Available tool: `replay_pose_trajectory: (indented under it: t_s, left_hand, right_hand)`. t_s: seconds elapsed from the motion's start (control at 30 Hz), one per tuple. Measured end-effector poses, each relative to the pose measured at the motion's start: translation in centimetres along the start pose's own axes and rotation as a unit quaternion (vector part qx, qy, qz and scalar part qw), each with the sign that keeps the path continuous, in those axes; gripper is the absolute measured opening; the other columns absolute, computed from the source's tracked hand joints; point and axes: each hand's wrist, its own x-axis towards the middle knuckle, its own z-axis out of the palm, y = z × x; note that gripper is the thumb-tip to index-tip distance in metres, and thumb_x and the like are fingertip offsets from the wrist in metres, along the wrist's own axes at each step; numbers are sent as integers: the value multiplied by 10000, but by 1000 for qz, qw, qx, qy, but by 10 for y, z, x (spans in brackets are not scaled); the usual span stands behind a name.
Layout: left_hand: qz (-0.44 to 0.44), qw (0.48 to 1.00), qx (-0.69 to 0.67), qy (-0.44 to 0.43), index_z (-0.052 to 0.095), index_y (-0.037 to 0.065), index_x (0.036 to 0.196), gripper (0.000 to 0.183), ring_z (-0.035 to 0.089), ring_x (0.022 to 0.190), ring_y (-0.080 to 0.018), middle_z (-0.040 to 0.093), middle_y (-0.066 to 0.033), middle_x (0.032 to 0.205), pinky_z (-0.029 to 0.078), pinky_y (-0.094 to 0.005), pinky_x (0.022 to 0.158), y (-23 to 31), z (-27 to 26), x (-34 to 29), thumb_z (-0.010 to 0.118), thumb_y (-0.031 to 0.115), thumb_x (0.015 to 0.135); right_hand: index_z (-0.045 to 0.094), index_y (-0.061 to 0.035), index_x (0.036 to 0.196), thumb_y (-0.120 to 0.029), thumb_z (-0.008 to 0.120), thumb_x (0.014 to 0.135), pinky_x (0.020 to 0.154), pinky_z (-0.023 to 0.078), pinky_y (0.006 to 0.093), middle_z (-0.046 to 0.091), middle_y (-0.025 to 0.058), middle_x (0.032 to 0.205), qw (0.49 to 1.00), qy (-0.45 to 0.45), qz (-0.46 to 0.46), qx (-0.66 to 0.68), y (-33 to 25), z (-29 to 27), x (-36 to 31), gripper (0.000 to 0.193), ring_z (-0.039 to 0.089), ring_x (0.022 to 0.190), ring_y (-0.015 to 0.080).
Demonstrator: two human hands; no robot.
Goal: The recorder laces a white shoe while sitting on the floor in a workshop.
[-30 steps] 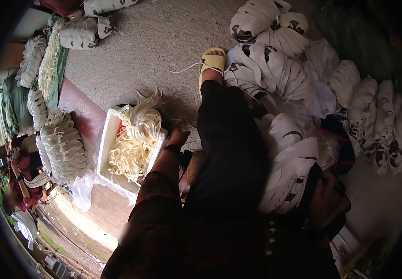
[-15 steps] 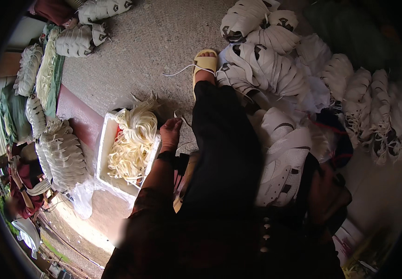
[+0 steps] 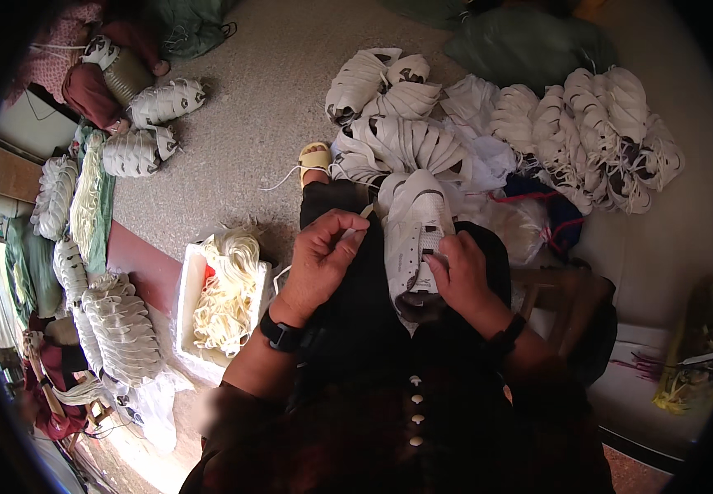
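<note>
A white shoe upper [image 3: 406, 247] with perforations and dark eyelet slots rests across my lap, toe end pointing away from me. My right hand [image 3: 465, 276] is closed on its right edge, thumb and fingers at the opening. Left of the upper, my left hand [image 3: 323, 259] pinches the end of a pale shoelace [image 3: 367, 212] between thumb and fingers; the tip sticks up beyond them, apart from the upper. Part of the lace's run is hidden behind the hand. On my left, a white foam box [image 3: 182, 317] holds a heap of cream laces [image 3: 229, 288].
Stacked white shoe uppers [image 3: 406, 148] lie ahead of my knees, and more bundles [image 3: 587, 123] sit at the right. Further stacks [image 3: 121, 329] stand on the left near a person in dark red [image 3: 64, 403]. Another person [image 3: 93, 90] sits far left. A wooden stool [image 3: 546, 288] is at my right.
My left hand has come from beside the foam box to the upper, bringing the lace end. My right hand has risen from my right side onto the upper. The view has shifted.
</note>
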Motion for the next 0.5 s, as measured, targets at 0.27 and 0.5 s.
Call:
replay_pose_trajectory:
  t_s: [0.27,0.5]
  left_hand:
    - [77,906,410,-76,500,-6,1044,429,564,865,-372,531,-202,956,488,-421,729,-14,82,-21,675,135,679]
    - [121,939,321,10,534,-8,976,379,562,784,-336,536,-171,878,480,-380,700,-24,76,-24,679,96,641]
  right_hand:
    - [469,-49,816,-112,674,725,599,450,421,511,142,734,1000,7,9,-8,7,8,-13,234,540,658,343]
    - [455,-34,796,-127,694,700,587,421,422,519,145,690,996,-14,-38,80,33,-2,32,274,541,668,355]
